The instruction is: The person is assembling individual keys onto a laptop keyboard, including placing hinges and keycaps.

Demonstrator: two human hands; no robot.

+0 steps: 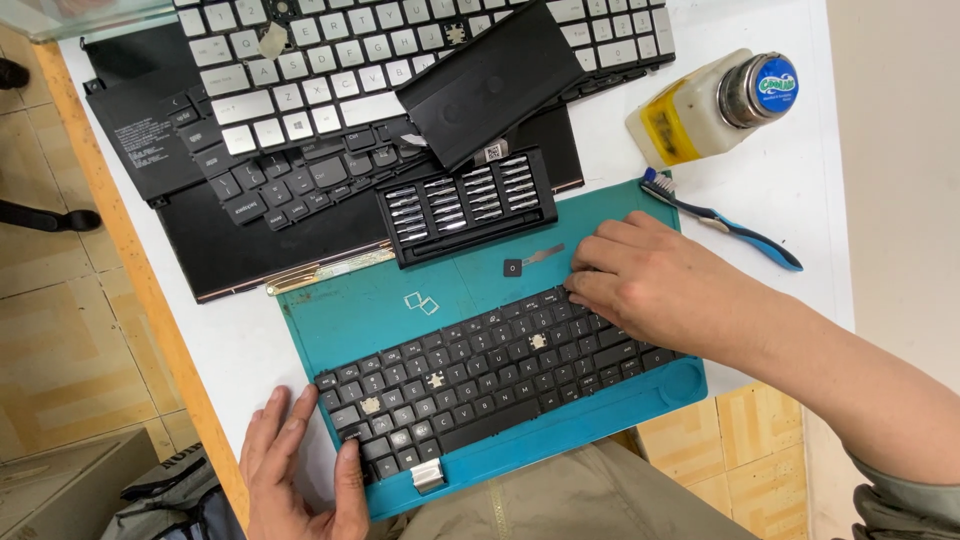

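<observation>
A black laptop keyboard (480,375) lies on a teal work mat (360,315), with several keycaps gone and bare switch spots showing. My right hand (665,285) rests on the keyboard's upper right corner, fingers curled down onto the keys, holding nothing that I can see. My left hand (300,465) lies flat at the mat's lower left corner, thumb touching the keyboard's left end. A loose black keycap (513,267) and a thin metal strip (545,254) sit on the mat just left of my right fingers. Two small white clip frames (421,302) lie nearby.
A black tray of screwdriver bits (468,203) stands at the mat's top edge. Behind it lie more keyboards (330,70) and a black lid (490,80). A pump bottle (712,105) and a blue toothbrush (720,218) are at the right. The table edge (130,270) runs along the left.
</observation>
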